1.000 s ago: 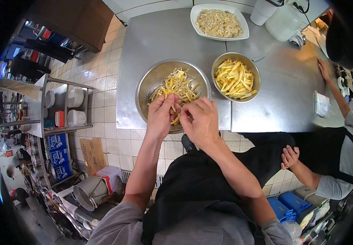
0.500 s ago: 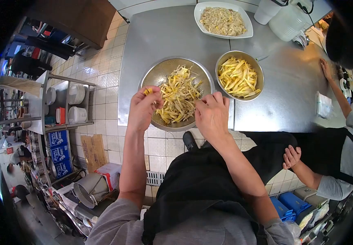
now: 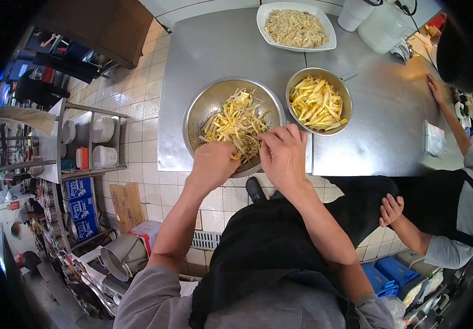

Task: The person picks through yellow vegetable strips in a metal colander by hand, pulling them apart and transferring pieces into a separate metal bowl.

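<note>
A perforated metal colander point(image 3: 199, 104) on the steel table holds a heap of cut pale-yellow stalks and thin, sprout-like strands point(image 3: 231, 120). At its near rim, my left hand point(image 3: 214, 163) is closed with its fingers in the heap, on yellow stalk pieces whose tips show beside the fingers. My right hand point(image 3: 284, 152) is pinched over the right side of the colander, close to the strands; what lies between its fingertips is too small to make out. Right of the colander stands a metal bowl point(image 3: 349, 104) full of yellow cut stalks point(image 3: 317, 103).
A white dish point(image 3: 262, 24) of pale chopped food sits at the back of the steel table point(image 3: 214, 44). White containers point(image 3: 381, 30) stand at the back right. A co-worker's hand point(image 3: 436, 89) rests on the table's right end. Shelving point(image 3: 91, 129) with plates is at left.
My left hand has moved from the colander's left rim, where it held a yellow piece up, right and down into the near side of the heap. My right hand has barely moved.
</note>
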Demonstrator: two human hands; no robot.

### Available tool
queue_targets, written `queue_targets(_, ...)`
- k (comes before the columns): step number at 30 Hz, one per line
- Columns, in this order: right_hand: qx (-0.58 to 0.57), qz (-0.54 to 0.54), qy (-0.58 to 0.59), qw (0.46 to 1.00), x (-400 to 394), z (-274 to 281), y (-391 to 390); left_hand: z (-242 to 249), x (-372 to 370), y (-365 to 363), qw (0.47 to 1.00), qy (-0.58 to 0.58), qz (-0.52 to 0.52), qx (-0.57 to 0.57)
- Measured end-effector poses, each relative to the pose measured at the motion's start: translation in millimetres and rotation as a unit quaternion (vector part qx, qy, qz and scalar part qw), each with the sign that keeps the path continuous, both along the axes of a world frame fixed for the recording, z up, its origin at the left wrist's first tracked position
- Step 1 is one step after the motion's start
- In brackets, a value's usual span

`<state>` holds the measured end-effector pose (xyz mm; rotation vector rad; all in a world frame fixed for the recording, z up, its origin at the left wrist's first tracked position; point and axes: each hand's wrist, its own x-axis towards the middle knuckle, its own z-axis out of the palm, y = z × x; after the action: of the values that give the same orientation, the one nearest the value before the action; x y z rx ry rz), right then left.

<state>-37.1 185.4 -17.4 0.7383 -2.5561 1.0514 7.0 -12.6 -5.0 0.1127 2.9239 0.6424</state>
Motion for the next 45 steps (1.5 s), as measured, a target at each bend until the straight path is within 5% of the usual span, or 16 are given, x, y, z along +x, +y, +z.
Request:
queue_targets(2,-0.008,-0.005,0.000,1.000,0.3,1.6,-0.2,6.7,-0.4,-8.2,0.999,0.028,0.006,0.046)
queue_targets(5,-0.027,-0.002,-0.014,1.000,1.5,3.7,-3.8,18.7,-0.4,-23.0,0.960,-0.090,0.126,0.235)
queue_targets(11,-0.086,0.034,-0.044,0.995,-1.2,8.4,-16.8,20.7,2.4,-28.2,0.906,-0.112,0.145,0.382)
queue_targets(27,-0.063,0.065,-0.023,0.996,-2.9,22.9,-16.0,2.5,2.8,-14.5,0.868,-0.141,0.115,0.463)
queue_targets(29,-0.064,0.061,-0.038,0.995,0.3,24.6,-15.0,-2.3,4.8,-15.8,0.753,-0.202,0.177,0.601)
queue_targets(30,-0.065,0.059,-0.052,0.995,2.4,25.3,-14.3,-2.6,5.1,-14.1,0.752,-0.204,0.176,0.601)
queue_targets(35,-0.066,0.053,-0.064,0.994,11.6,22.7,-19.4,0.2,3.3,-3.2,0.718,-0.164,0.233,0.635)
queue_targets(42,-0.067,0.059,-0.051,0.995,19.0,19.0,-28.9,-7.6,-4.0,9.2,0.745,-0.060,0.287,0.599)
queue_targets(45,-0.074,0.067,-0.054,0.994,24.0,19.7,-25.2,-16.3,-11.3,3.5,0.704,-0.001,0.349,0.618)
